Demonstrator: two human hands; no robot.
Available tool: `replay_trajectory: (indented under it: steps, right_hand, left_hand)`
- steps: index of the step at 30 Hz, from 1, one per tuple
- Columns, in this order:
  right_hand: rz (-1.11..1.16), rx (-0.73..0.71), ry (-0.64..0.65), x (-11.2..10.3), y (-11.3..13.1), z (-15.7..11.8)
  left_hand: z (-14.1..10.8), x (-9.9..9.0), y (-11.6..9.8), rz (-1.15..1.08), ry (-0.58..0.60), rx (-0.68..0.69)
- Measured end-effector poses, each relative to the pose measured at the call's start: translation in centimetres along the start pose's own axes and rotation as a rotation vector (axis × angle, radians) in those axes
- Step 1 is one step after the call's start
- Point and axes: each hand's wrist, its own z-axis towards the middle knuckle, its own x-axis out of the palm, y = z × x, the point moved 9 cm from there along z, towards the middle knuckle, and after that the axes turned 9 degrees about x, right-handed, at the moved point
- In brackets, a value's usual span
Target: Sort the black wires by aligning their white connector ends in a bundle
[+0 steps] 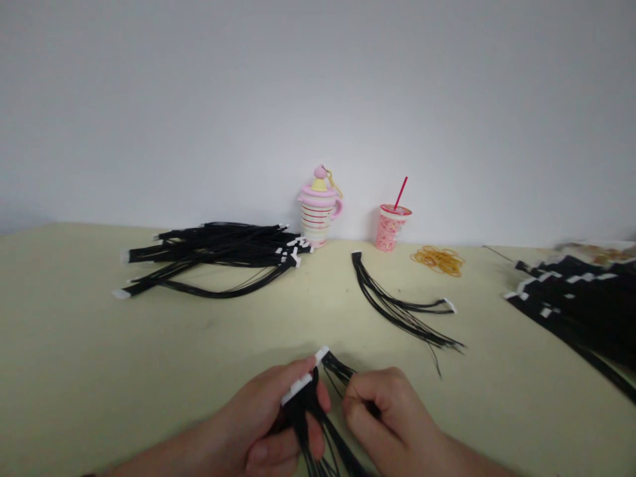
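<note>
Near the front of the table, my left hand (283, 414) is closed on a black wire harness (304, 404), gripping it just behind its white connectors. One white connector (297, 389) faces up by the thumb, and another white connector (322, 354) sticks out past the thumb tip. Close beside it on the right, my right hand (390, 414) pinches the black wires (340, 368) that run from that farther connector. The wires between its fingers are partly hidden. Loose black strands hang down from my left hand toward the bottom edge.
A pile of black wire harnesses (213, 245) lies at left, and another harness pile (586, 298) at right. A single harness (385, 301) rests mid-table. Along the wall are a striped pink pitcher-shaped cup (315, 215), a pink cup with a straw (391, 228) and yellow rubber bands (440, 260).
</note>
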Motion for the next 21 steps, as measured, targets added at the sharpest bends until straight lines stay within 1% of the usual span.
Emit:
replay_trajectory:
  steps: [4, 10, 12, 16, 18, 21]
  right_hand:
    - [-0.021, 0.022, 0.072, 0.4, 0.1, -0.2]
    - [-0.091, 0.01, -0.002, -0.1, 0.0, -0.3]
    - [-0.116, 0.011, 0.002, 0.0, 0.0, -0.2]
    - [-0.205, 0.078, -0.068, -0.4, -0.7, -0.3]
    - [-0.22, 0.111, -0.057, -0.3, -1.1, -0.4]
    - [-0.215, 0.075, -0.09, -0.5, -0.8, -0.5]
  left_hand:
    - [-0.1, 0.0, 0.1, 0.01, 0.024, -0.003]
    - [-0.2, 0.4, -0.2, 0.013, 0.015, 0.008]
    - [-0.3, 0.5, -0.1, 0.006, 0.015, -0.003]
    - [-0.5, 0.6, -0.4, 0.035, -0.014, -0.007]
    - [-0.6, 0.8, -0.7, 0.051, -0.014, 0.009]
    - [-0.8, 1.1, -0.8, 0.067, -0.012, 0.004]
